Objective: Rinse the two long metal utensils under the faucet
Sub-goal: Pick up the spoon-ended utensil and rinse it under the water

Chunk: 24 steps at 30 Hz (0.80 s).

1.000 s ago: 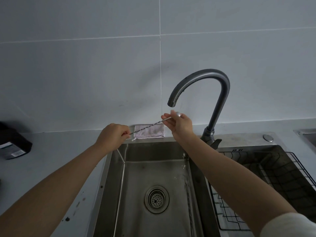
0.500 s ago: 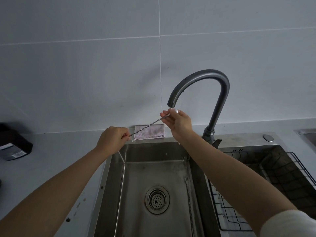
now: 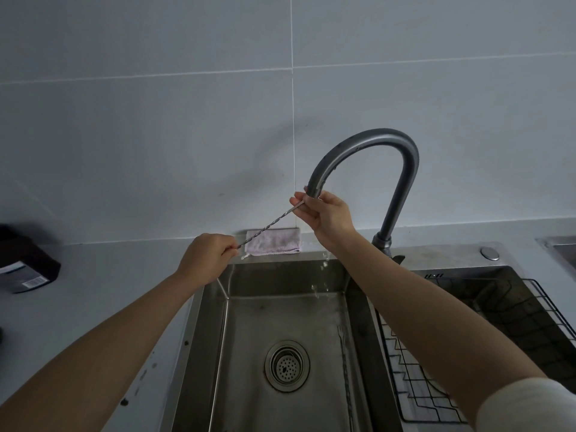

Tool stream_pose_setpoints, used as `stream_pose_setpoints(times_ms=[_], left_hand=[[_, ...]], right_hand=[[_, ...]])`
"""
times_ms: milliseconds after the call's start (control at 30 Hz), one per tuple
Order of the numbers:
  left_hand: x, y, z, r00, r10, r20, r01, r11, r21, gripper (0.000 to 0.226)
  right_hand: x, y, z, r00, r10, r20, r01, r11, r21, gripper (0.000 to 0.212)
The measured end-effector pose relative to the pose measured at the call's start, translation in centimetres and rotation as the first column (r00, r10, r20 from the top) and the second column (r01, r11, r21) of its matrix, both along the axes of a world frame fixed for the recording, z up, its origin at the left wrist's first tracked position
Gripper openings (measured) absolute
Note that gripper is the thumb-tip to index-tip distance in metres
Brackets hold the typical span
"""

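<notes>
A long twisted metal utensil [image 3: 268, 226] slants up to the right between my hands. My left hand [image 3: 205, 258] pinches its lower end over the sink's left rim. Directly under the spout of the grey faucet [image 3: 367, 145], my right hand [image 3: 327, 215] pinches the upper end. Water drops [image 3: 324, 266] fall from that hand into the left sink basin [image 3: 249, 322]. The second long twisted utensil [image 3: 345, 369] lies flat on the basin floor along its right wall, forked end pointing away from me.
A folded pale cloth [image 3: 274, 243] lies on the ledge behind the basin. The drain strainer [image 3: 286, 365] is in the basin floor. A wire rack [image 3: 467, 353] fills the right basin. A dark box [image 3: 25, 263] stands on the counter at the left.
My right hand has lifted the utensil's upper end from below the spout to right at its mouth, making the utensil steeper. Water drops now fall from that hand. My left hand barely moved.
</notes>
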<state>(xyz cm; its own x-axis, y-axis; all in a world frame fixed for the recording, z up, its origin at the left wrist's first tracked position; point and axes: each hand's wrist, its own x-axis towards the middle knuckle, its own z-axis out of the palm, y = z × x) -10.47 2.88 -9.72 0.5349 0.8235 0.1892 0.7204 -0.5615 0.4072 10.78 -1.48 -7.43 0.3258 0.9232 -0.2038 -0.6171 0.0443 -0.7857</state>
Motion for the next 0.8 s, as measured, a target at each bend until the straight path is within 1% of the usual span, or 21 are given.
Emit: stream_pose_setpoints(times_ms=[100, 233, 267, 367, 400, 467, 567, 667, 700, 800], left_hand=[[0.5, 0.0, 0.0, 1.000, -0.002, 0.010, 0.002, 1.000, 0.007, 0.011], [1.7, -0.4, -0.1, 1.000, -0.001, 0.000, 0.001, 1.000, 0.006, 0.011], [1.9, -0.6, -0.2, 1.000, 0.002, -0.015, -0.002, 1.000, 0.002, 0.011], [1.7, -0.8, -0.6, 0.999, 0.017, -0.042, -0.018, 1.000, -0.021, 0.011], [1.6, -0.9, -0.7, 0.999, 0.021, -0.043, -0.023, 0.999, -0.025, 0.011], [1.6, -0.9, -0.9, 0.999, 0.020, -0.040, -0.021, 0.999, -0.034, 0.011], [2.3, -1.0, -0.9, 1.000, 0.013, -0.019, -0.014, 0.999, -0.038, 0.011], [3.3, -0.8, -0.7, 1.000, -0.019, -0.006, 0.018, 1.000, -0.018, 0.014], [3.6, -0.7, -0.7, 1.000, -0.023, -0.009, 0.023, 1.000, -0.013, 0.015], [4.1, -0.8, -0.4, 0.999, -0.037, 0.010, 0.037, 0.999, -0.005, 0.015]], right_hand=[[0.1, 0.1, 0.1, 0.999, -0.048, -0.014, 0.047, 0.997, -0.054, 0.021], [-0.2, 0.0, -0.1, 0.999, -0.029, -0.020, 0.025, 0.988, -0.154, 0.044], [-0.3, 0.0, -0.3, 1.000, -0.023, -0.002, 0.022, 0.986, -0.167, 0.043], [-0.5, -0.3, -0.9, 0.997, 0.000, 0.081, 0.011, 0.990, -0.144, 0.021], [-0.5, -0.5, -1.0, 0.995, 0.002, 0.098, 0.011, 0.991, -0.131, 0.020], [-0.3, -0.5, -1.1, 0.993, -0.019, 0.118, 0.034, 0.991, -0.132, 0.023], [-0.2, -0.2, -1.1, 0.982, -0.054, 0.180, 0.085, 0.982, -0.168, 0.019], [-0.3, -0.1, -1.1, 0.975, -0.039, 0.220, 0.080, 0.981, -0.177, 0.034], [-0.3, -0.1, -1.1, 0.974, -0.025, 0.225, 0.063, 0.984, -0.164, 0.033], [0.1, -0.4, -0.9, 0.974, 0.013, 0.227, 0.014, 0.993, -0.114, 0.018]])
